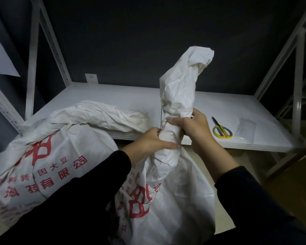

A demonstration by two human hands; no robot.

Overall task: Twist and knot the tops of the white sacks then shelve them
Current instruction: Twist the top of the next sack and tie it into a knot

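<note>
Across both white sacks runs red printed Chinese writing: on the left sack (51,147) the characters "大豆" and "有限公司" can be read, though other characters are creased or cut off by a black sleeve (78,200). The print on the near sack (166,200) is too folded to read beyond one large red character.

The near sack stands in front of the white shelf (113,96), below its front edge, and its gathered, twisted neck (177,103) rises upright past shelf level. Both hands grip that neck, one above the other. The right hand (193,124) holds the higher spot, thumb laid across the front and pointing left, fingers wrapped behind. The left hand (152,142) clamps just beneath it, touching it, with fingers curled round the cloth and one finger stretched along the front. Both forearms reach up from the bottom of the view.

A thin dark strand (161,119) stands upright just beside the neck, its lower end at the left hand's fingers — what it is cannot be told.

The left sack leans against the shelf's front edge, its loose top spilled onto the board. On the shelf to the right of the hands lie yellow-handled scissors (222,130), and just beside them a clear plastic bag (246,127). A wall socket (91,78) shows on the dark wall behind, near a slotted white upright (34,59).
</note>
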